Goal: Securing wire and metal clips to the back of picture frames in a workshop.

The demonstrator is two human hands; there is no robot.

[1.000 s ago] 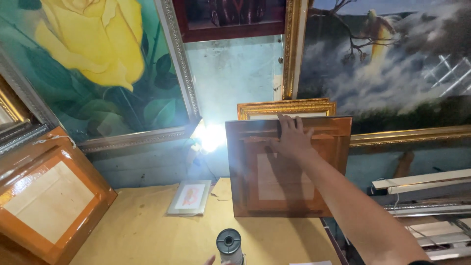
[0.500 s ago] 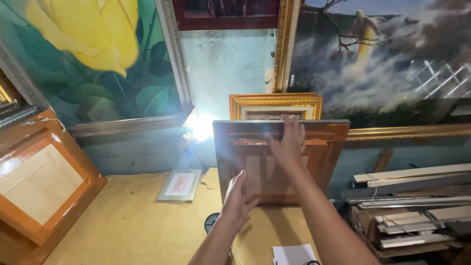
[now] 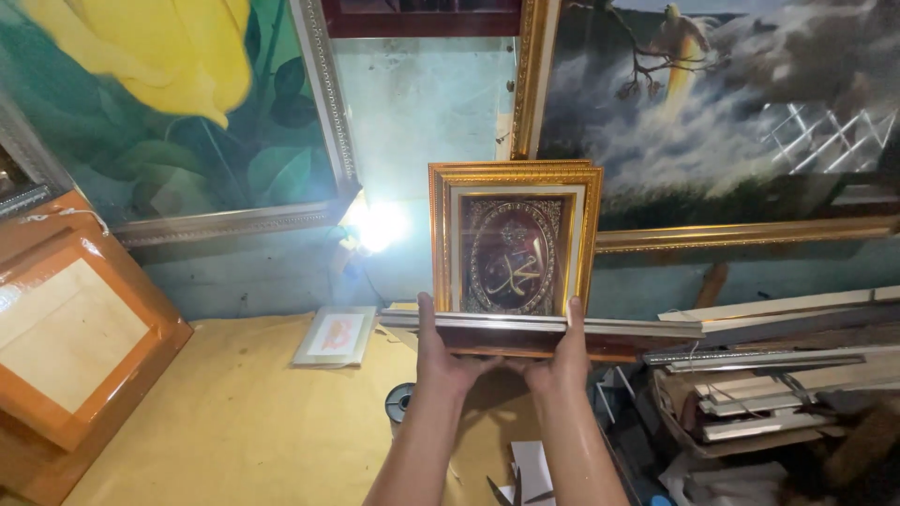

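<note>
Head view, nearest first: white paper scraps [image 3: 532, 464] lie on the yellow counter [image 3: 234, 422] below the wrists. Above them both hands carry a dark wooden frame [image 3: 539, 334], tipped nearly flat so only its edge shows. The left hand [image 3: 442, 349] closes its grip on the frame's left part, thumb on top; the right hand [image 3: 559, 354] grips just beside it, thumb up against the front edge, fingers underneath. Both holds sit left of the frame's middle, so keeping it level probably calls for firm support from below and a steady, slow carry, since its long right end hangs unsupported. A dark tape roll [image 3: 401, 403] rests on the counter left of the frame, and a small pale framed print [image 3: 335, 335] lies flat farther left. Stacked moulding strips [image 3: 769, 375] sit to the frame's right. Behind the frame a gold-framed oval plaque [image 3: 514, 242] stands upright against the wall; an orange frame [image 3: 66, 337] leans far left.
</note>
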